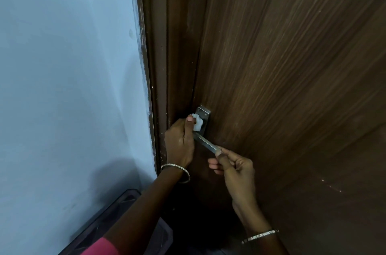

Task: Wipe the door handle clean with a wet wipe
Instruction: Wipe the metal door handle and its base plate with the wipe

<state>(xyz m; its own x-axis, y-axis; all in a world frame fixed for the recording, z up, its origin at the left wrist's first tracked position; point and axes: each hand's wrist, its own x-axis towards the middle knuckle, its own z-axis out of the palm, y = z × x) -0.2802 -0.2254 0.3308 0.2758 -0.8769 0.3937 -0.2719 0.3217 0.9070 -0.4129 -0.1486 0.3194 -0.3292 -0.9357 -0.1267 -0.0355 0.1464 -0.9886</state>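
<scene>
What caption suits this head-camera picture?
Left hand presses wet wipe onto door handle by its plate; right hand pinches the tip.

Wipe (197, 124) on the handle (206, 143) near its plate (204, 112) — wall (62, 87) left, door (292, 66) right

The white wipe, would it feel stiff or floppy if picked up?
Probably floppy: the wipe is bunched into soft folds where the left hand pinches it at the door handle. Likely light too, as a thumb pinch seems enough to hold it.
</scene>
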